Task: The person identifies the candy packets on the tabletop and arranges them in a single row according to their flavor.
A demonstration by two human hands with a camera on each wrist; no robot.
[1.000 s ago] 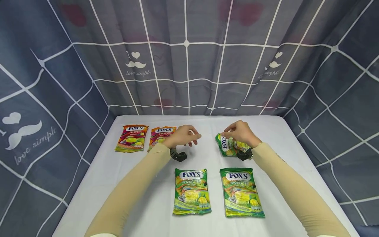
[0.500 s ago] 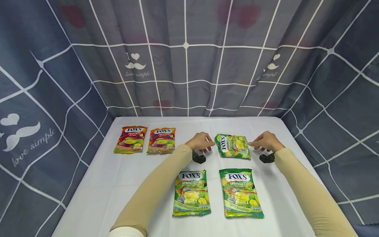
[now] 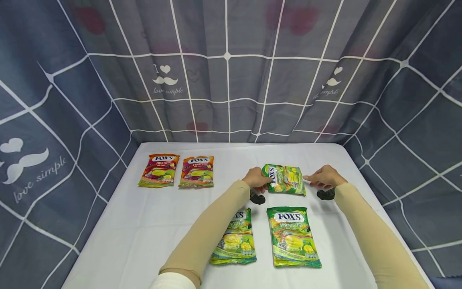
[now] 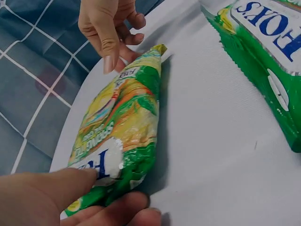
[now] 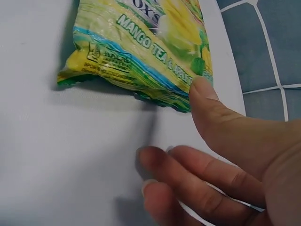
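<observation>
A green FOX'S spring tea candy bag (image 3: 286,179) lies sideways at the back right of the table, its top end facing left. My left hand (image 3: 257,179) pinches that top end; in the left wrist view the thumb (image 4: 70,183) lies over the logo and the fingers are under the edge. At the opposite end is my right hand (image 3: 325,176). In the right wrist view its thumb tip is at the bag's bottom corner, though whether it touches I cannot tell. Its other fingers (image 5: 197,188) are loosely bent and hold nothing.
Two more green spring tea bags lie in front, one on the left (image 3: 234,241) partly under my left sleeve, one on the right (image 3: 293,237). Two red-orange fruits candy bags lie at the back left, one outer (image 3: 159,170) and one inner (image 3: 196,171). Grey checked curtains (image 3: 202,92) surround the white table.
My left hand has moved right and now grips the bag's left end. The right hand has drawn off the bag to its right end. The bag now lies flatter in view.
</observation>
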